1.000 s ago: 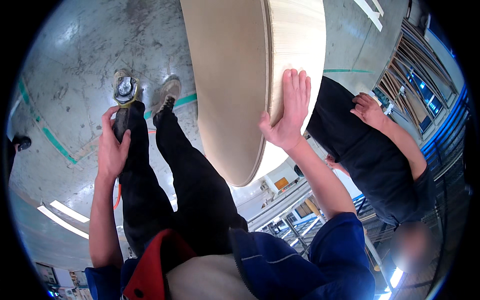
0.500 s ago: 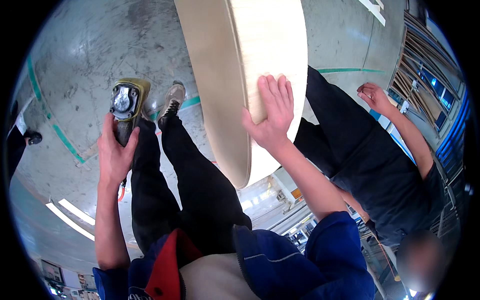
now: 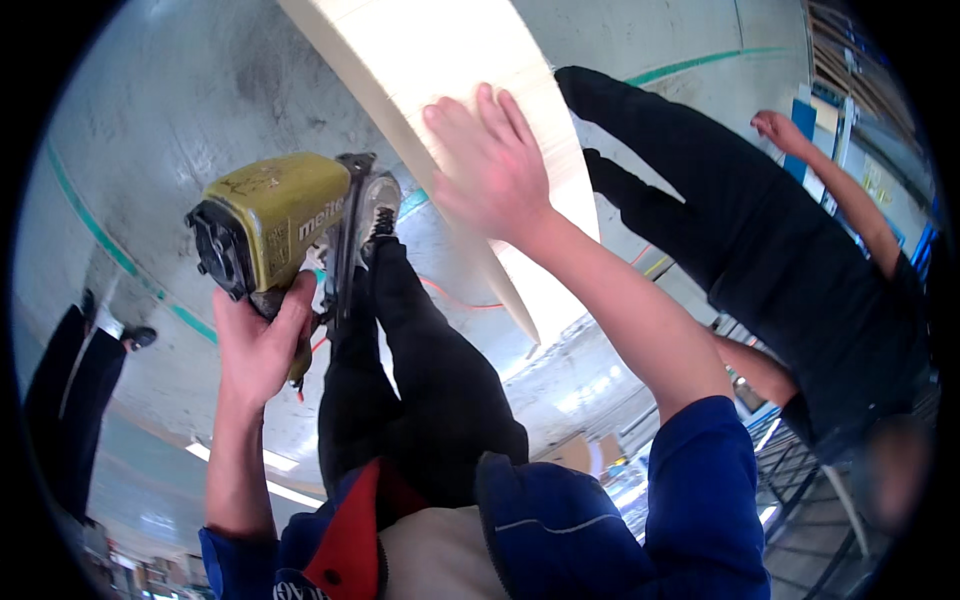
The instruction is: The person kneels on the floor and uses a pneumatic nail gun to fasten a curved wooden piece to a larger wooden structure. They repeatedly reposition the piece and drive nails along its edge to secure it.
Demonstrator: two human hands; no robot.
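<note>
A yellow-green and black pneumatic nail gun (image 3: 285,205) is gripped by its handle in my left hand (image 3: 262,335), its nose and magazine side turned toward the wooden piece. My right hand (image 3: 490,165), a little blurred, lies flat with fingers spread on the pale face of a large curved wooden panel (image 3: 440,50). The panel has a rounded outer edge and a thick side, and it tapers to a point near my knees. A gap separates the nail gun from the panel.
A co-worker in dark clothes (image 3: 760,230) stands just right of the panel. Another person's dark-trousered legs (image 3: 85,390) show at far left. An orange-red hose (image 3: 465,300) runs over the grey floor (image 3: 250,80), which has green lines. My shoe (image 3: 381,205) is below the gun.
The nail gun has come up closer and turned sideways, toward the panel. The panel's angle in view has tilted, and my right hand has shifted left and up along it.
</note>
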